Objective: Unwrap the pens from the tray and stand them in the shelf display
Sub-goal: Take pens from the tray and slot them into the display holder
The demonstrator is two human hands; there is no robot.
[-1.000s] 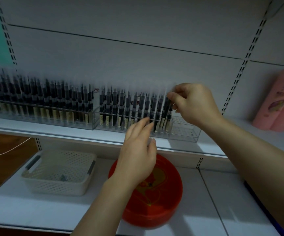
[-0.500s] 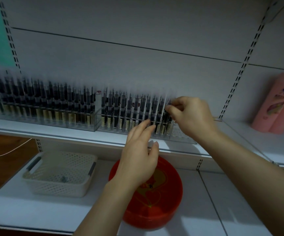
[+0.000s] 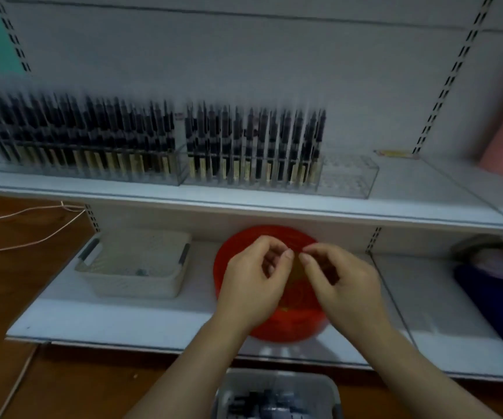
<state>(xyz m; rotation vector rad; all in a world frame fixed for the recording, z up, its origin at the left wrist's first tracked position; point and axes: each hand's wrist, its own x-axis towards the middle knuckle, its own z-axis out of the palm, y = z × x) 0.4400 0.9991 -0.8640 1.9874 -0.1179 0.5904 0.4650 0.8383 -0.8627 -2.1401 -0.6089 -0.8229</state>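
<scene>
Both hands [image 3: 298, 276] have dropped from the blurred upright pens [image 3: 253, 146].

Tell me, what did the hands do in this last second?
Both hands came down from the pen rack on the upper shelf. The left hand and right hand now meet, fingers curled, over the red bowl. Whether they hold anything is unclear. The pens, white basket and bowl stayed put.

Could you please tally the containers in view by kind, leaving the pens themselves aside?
Clear pen racks: 2
White basket: 1
Red bowl: 1
Grey tray: 1
Total: 5
</scene>
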